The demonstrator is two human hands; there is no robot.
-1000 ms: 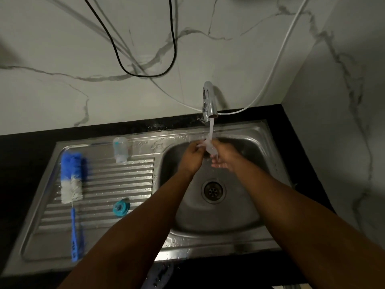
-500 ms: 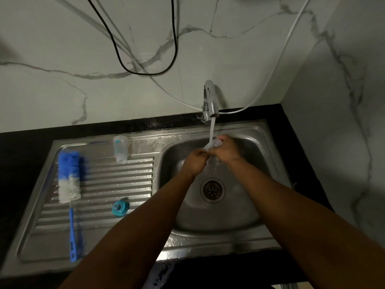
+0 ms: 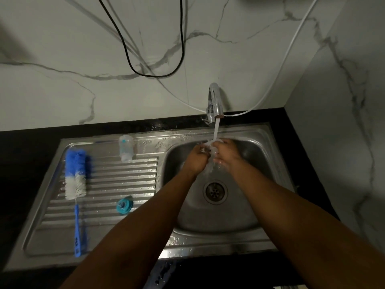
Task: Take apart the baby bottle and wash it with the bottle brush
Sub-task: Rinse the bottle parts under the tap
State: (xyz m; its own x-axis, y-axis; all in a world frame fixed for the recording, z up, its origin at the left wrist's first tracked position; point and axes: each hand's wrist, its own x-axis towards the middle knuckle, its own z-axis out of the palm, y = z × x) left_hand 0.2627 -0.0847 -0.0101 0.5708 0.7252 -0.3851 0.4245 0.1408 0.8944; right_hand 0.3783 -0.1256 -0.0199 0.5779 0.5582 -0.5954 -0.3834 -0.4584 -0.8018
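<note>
Water from the tap (image 3: pixel 215 103) falls on a small clear part (image 3: pixel 209 147) pinched between left hand (image 3: pixel 196 158) and right hand (image 3: pixel 225 153) over the sink basin (image 3: pixel 258 161). The bottle (image 3: pixel 126 148) and bottle brush (image 3: pixel 76 178) sit on the drainboard (image 3: pixel 116 178) to the left, nearer the left hand, brush handle pointing toward the person.

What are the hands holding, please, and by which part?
The left hand and right hand hold a small clear piece; which part cannot be told.

Under tap (image 3: pixel 214 103): left hand (image 3: pixel 196 158), right hand (image 3: pixel 226 153) (brush (image 3: pixel 75 174) aside)
</note>
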